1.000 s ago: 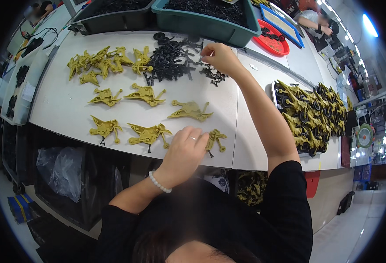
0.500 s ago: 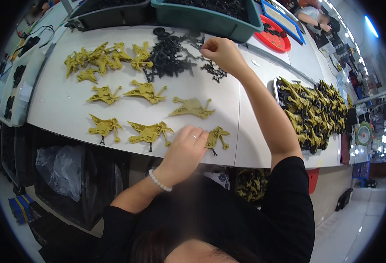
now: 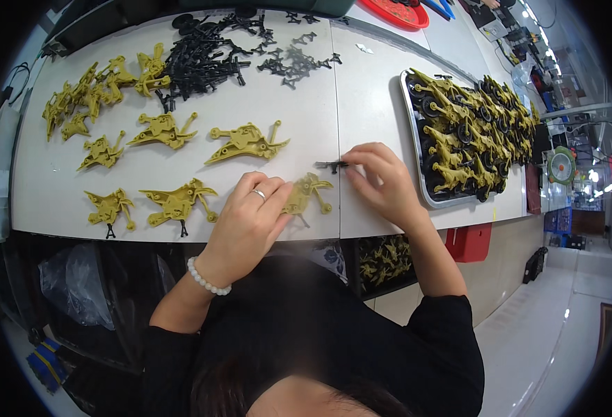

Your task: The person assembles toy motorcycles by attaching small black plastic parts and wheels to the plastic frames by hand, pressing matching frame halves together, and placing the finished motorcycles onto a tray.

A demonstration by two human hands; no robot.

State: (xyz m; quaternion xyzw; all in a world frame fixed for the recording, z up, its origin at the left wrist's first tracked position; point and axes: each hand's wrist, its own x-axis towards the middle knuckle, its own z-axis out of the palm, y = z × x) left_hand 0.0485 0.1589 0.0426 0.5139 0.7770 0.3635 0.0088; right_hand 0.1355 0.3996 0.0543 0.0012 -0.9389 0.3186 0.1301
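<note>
My left hand (image 3: 247,219), wearing a ring and a bead bracelet, is closed at the left edge of a yellow toy motorcycle body half (image 3: 310,191), which lies near the front edge of the table. Just right of that piece, my right hand (image 3: 384,182) pinches a small black plastic part (image 3: 332,166) between thumb and fingers, a little apart from the yellow piece. To the left lie two more body halves, a larger one (image 3: 179,201) and a smaller one (image 3: 109,207), each with a black leg poking out at the front. Behind them sits a row of three yellow halves, including one (image 3: 247,142) nearest my hands.
Black parts (image 3: 205,62) are heaped at the back, with smaller black pieces (image 3: 299,61) beside them. Yellow halves (image 3: 90,94) are piled at back left. On the right, a metal tray (image 3: 424,187) holds yellow motorcycles with black wheels. A red bin (image 3: 469,243) hangs below the table edge.
My right hand has come back from the small black pieces toward my left hand, now with a black part in its fingers. My left hand stays at the yellow half; the view has shifted.
</note>
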